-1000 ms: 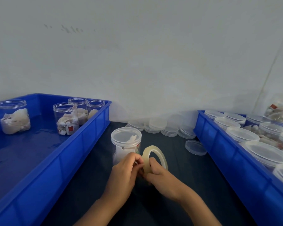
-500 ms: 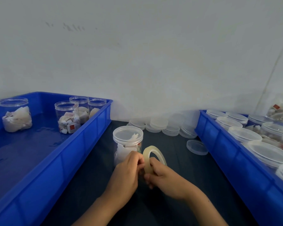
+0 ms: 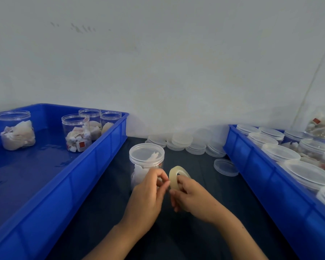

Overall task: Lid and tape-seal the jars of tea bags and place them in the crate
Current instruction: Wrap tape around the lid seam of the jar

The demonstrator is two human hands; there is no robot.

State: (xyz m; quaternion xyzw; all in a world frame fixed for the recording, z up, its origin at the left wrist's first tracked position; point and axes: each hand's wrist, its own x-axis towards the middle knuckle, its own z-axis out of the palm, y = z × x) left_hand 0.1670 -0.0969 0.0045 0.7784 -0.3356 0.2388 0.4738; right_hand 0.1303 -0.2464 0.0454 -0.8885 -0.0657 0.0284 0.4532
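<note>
A clear jar (image 3: 146,160) with tea bags and a lid on top stands on the dark table between two blue crates. Just in front of it my right hand (image 3: 192,198) grips a roll of clear tape (image 3: 174,179), held upright. My left hand (image 3: 148,196) pinches at the roll's left edge with thumb and fingertips, close to the jar's lower front. Whether a tape end is lifted I cannot tell. The left crate (image 3: 94,171) holds several open jars of tea bags (image 3: 76,133). The right crate (image 3: 266,177) is packed with lidded jars (image 3: 279,152).
Stacks of loose clear lids (image 3: 182,140) lie along the wall behind the jar, and a single lid (image 3: 225,167) lies beside the right crate. A white wall closes the back. Dark table shows between the crates around my forearms.
Both hands and the tape roll stay in front of the jar; my left fingers have shifted slightly along the roll's edge. The view has tilted a little.
</note>
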